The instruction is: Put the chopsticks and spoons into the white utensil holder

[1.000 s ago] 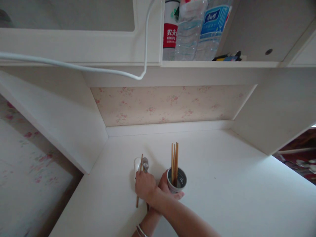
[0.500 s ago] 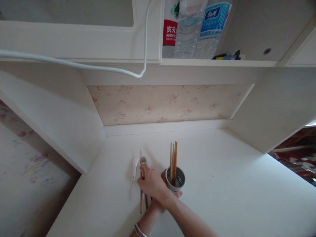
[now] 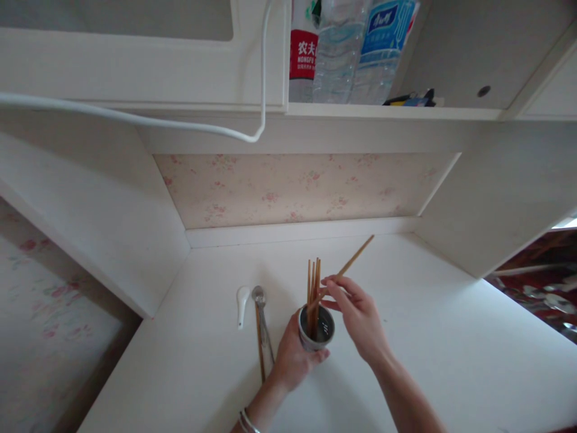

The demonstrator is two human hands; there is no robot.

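Observation:
My left hand (image 3: pixel 293 356) is wrapped round a grey utensil cup (image 3: pixel 305 344) that has small holes in its inside. Several wooden chopsticks (image 3: pixel 314 282) stand upright in the cup. Between the fingers of my right hand (image 3: pixel 356 310) is another chopstick (image 3: pixel 356 255), slanted, with its lower end over the cup's mouth. Left of the cup lie a white soup spoon (image 3: pixel 242 304), a metal spoon (image 3: pixel 259 294) with a long handle, and a wooden chopstick (image 3: pixel 260 349). My left arm partly hides the near ends of the long utensils.
These things are on a white desk top (image 3: pixel 406 349) between side panels. Above it, an open shelf (image 3: pixel 387 113) holds plastic water bottles (image 3: pixel 340 60). A white cable (image 3: pixel 180 125) hangs in front of the cabinet at upper left.
My right hand has picked up a chopstick from beside the metal spoon and carried it right, across to the cup. My left hand still holds the cup.

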